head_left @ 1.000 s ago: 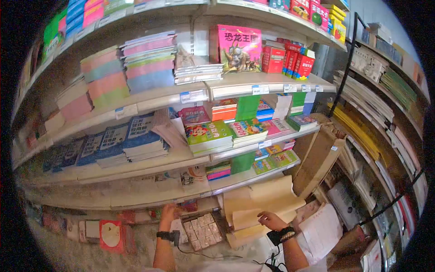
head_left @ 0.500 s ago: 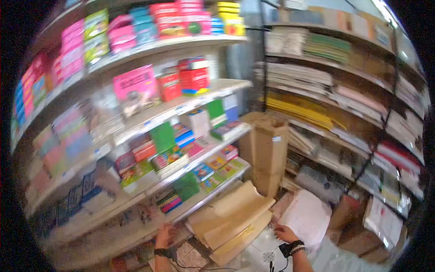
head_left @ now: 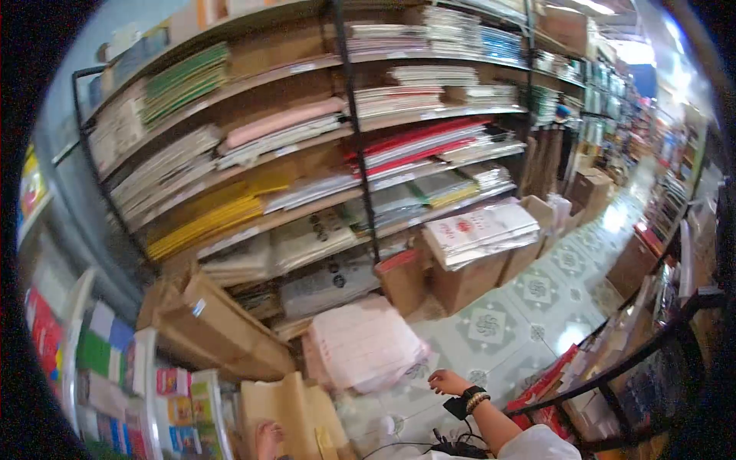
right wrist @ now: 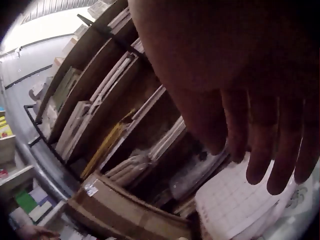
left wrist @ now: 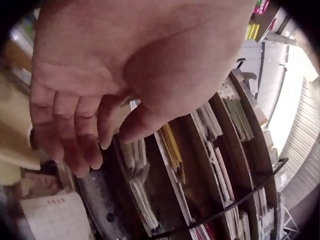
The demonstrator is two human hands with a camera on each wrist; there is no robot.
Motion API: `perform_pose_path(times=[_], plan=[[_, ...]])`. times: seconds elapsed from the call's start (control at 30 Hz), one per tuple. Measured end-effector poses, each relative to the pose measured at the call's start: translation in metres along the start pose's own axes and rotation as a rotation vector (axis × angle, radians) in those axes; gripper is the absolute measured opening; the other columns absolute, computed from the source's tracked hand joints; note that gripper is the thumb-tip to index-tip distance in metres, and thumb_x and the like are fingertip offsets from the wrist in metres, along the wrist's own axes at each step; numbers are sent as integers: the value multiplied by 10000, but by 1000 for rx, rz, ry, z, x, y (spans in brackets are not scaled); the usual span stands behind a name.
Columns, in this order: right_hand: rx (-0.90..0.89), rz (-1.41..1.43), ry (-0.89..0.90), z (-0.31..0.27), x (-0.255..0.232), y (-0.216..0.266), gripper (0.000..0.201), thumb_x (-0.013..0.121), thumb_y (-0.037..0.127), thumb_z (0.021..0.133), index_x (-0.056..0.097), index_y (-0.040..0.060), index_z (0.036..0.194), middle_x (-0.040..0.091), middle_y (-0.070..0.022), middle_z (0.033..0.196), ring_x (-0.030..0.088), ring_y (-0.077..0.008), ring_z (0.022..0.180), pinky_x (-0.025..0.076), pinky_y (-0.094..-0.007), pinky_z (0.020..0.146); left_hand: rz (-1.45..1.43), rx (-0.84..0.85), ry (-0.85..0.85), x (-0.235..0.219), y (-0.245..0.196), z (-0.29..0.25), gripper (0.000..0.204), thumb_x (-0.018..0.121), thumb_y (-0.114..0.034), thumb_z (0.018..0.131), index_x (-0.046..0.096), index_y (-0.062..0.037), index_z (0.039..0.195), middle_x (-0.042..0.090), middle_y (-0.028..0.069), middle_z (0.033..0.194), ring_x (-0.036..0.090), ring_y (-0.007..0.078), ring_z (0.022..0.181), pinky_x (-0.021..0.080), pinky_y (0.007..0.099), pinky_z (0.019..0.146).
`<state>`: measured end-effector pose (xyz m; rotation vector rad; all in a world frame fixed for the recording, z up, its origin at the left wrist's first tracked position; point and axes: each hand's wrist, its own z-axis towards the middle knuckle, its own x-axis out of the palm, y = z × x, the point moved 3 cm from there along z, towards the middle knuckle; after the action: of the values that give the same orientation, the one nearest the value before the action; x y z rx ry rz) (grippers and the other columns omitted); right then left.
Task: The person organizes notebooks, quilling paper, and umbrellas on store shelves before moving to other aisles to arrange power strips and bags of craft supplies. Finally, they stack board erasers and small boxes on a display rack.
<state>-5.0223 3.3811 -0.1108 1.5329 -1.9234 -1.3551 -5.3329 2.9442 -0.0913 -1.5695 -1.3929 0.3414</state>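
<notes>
Head view: your right hand (head_left: 447, 381) hangs with loosely curled fingers, holding nothing, just beside the wrapped pale pink stack of printed paper sheets (head_left: 366, 343) lying on the patterned green-and-white floor tiles (head_left: 529, 307). The stack sits to the left of that hand, near but apart. Your left hand (head_left: 268, 440) shows only at the bottom edge, over the tan kraft paper sheets (head_left: 287, 410); whether it touches them cannot be told here. The risk, as I judge it: the frame is blurred and the floor is crowded, with the flattened brown cardboard box (head_left: 222, 326) leaning close by, so a hasty reach could knock it or scuff the loose sheets.

Left wrist view: your left hand (left wrist: 125, 75) is released, fingers relaxed, nothing between them. Shelves of stacked paper (left wrist: 220, 150) lie beyond it.

Right wrist view: your right hand (right wrist: 240, 90) is open, fingers straight and empty. The squared pink sheets (right wrist: 240, 205) lie directly below the fingertips, not touched.
</notes>
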Motion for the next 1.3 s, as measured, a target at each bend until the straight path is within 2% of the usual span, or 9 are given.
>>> perform_pose_path(times=[0.07,0.1,0.13,0.2,0.57,0.87,1.0,1.13,1.3], plan=[[18,77,-61,-2,-25,-9,261,547,219,814,576,22,983,623,-57,811,589,-134,654,479,-275,560,294,112,-47,66,-20,32,119,528,-119,799,513,-82,912,548,55,728,536,171,591,444,279,487],[50,97,-86,2,-34,-12,255,536,203,831,559,30,1016,619,-55,844,587,-128,674,475,-266,571,277,215,71,6,23,136,135,524,-115,789,514,-76,918,548,60,701,536,159,588,444,269,485],[74,117,-150,-3,-51,-5,255,536,203,831,559,30,1016,619,-55,844,587,-128,674,475,-266,571,288,191,137,46,19,157,135,524,-115,789,514,-76,918,548,60,701,536,159,588,444,269,485],[62,308,-223,-17,-70,17,258,516,194,841,551,24,1031,614,-58,831,591,-128,701,483,-257,607,437,-8,41,127,10,158,152,502,-127,793,513,-79,937,553,73,712,539,159,565,449,267,482],[248,503,-695,-99,-147,-58,297,531,209,842,536,15,1066,604,-70,891,590,-149,755,484,-280,642,731,-188,679,419,64,273,228,453,-133,825,452,-24,1025,564,142,761,573,212,580,477,299,510],[11,556,-969,-106,-287,-84,268,516,204,838,552,3,1012,598,-67,832,570,-139,694,469,-282,608,971,-125,1092,651,118,199,233,452,-87,823,486,-26,1046,608,126,829,604,204,687,503,318,545],[-76,111,-1174,-84,-346,-83,273,525,199,841,539,6,1034,598,-74,788,569,-145,703,461,-294,605,1136,-33,1189,725,137,180,227,443,-98,860,470,-13,1069,605,136,822,614,214,678,514,319,556],[-108,319,-960,-98,-378,-52,289,531,217,817,557,-7,998,629,-126,811,597,-228,713,467,-336,649,1022,-160,1187,771,167,195,232,449,-106,862,454,-10,1074,598,133,833,608,219,672,512,320,565],[23,425,-1001,-115,-440,-121,287,542,201,830,543,21,1053,597,-69,822,568,-136,714,460,-280,626,1138,-179,1270,854,226,205,217,445,-110,862,463,-24,1060,597,116,826,609,201,677,487,298,596]])
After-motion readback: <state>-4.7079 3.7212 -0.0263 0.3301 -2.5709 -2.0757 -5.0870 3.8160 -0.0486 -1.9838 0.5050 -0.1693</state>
